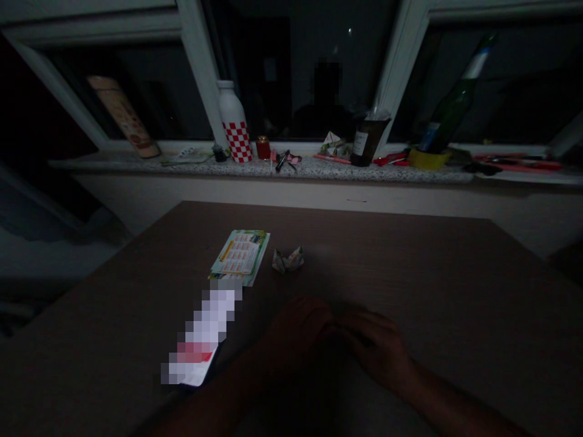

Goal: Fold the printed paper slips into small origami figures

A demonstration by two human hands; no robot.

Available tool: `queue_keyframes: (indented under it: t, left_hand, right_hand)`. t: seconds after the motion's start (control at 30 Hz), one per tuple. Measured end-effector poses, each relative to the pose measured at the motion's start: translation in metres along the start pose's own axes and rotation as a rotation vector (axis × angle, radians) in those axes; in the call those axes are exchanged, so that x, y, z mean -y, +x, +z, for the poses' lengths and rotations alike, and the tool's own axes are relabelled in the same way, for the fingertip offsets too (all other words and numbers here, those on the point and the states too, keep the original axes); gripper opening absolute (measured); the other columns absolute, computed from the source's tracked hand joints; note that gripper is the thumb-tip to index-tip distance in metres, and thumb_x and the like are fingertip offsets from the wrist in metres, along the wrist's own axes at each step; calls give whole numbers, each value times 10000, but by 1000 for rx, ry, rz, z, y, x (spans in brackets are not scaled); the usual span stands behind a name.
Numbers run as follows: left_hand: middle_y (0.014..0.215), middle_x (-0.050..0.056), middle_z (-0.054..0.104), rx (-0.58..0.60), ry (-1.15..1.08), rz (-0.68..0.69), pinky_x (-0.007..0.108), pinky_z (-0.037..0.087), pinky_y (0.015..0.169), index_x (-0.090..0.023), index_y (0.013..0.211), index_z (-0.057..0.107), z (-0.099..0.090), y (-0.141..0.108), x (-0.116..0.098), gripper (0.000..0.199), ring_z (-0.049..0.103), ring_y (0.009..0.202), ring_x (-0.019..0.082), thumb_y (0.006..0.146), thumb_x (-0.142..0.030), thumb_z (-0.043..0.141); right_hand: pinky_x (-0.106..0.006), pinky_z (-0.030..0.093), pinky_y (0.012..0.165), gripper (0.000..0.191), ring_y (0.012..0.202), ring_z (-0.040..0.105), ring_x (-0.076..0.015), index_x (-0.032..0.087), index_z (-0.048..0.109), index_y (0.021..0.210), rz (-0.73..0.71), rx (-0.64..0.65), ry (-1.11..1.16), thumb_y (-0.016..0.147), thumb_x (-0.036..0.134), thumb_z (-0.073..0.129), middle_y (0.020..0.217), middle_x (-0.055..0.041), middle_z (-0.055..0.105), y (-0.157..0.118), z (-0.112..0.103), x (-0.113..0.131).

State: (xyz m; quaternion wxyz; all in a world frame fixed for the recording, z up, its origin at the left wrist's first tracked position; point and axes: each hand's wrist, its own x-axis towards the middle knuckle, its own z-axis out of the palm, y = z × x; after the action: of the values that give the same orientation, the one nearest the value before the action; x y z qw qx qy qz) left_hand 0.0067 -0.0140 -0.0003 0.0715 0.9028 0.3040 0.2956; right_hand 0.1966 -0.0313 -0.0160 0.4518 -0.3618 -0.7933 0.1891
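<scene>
Two bare forearms (223,385) run up from the bottom edge to left hand (301,321) and right hand (380,343), which meet at lower centre over the table (410,267); too dark to tell whether either grips anything. One folded paper (288,262) lies just beyond, near mid-frame, touched by neither. The step seems a pause, or small handling hidden beneath the hands; taking that paper would call for parting them and reaching forward. Left of it lies one stack of cards (239,255), how many unclear, with one phone (200,371) below; along the sill (387,174) at the top are one flask (122,118), one white bottle (237,136), one cup (363,145) and one green bottle (455,112)
</scene>
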Motion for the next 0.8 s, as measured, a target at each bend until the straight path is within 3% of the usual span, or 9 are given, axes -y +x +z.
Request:
queue_keyframes:
  t: [0.23, 0.53, 0.8]
  left_hand:
    - [882, 62, 626, -10, 6, -33, 317, 468, 725, -161, 901, 507, -3, 3, 5, 90, 565, 806, 188, 908, -143, 419]
    - [889, 62, 633, -42, -23, -123, 317, 487, 730, -169, 899, 540, -2, 2, 9, 106, 580, 806, 177, 908, -180, 436]
    - [905, 40, 650, -107, 37, -121, 308, 486, 786, -181, 927, 611, -1, -2, 12, 137, 596, 853, 164, 909, -248, 494]
  right_hand:
    - [-250, 534, 575, 112, 641, 664, -159, 207, 659, 860, 59, -175, -1, 823, 126, 591, 737, -28, 703, 1, -2, 5]
    - [-238, 505, 537, 62, 594, 631, -153, 198, 635, 797, 186, -296, 9, 828, 182, 585, 675, -21, 666, -3, 0, -3]
    - [-224, 495, 513, 114, 558, 621, -148, 193, 641, 764, 313, -329, 2, 839, 254, 582, 626, -10, 654, -5, 3, -8]
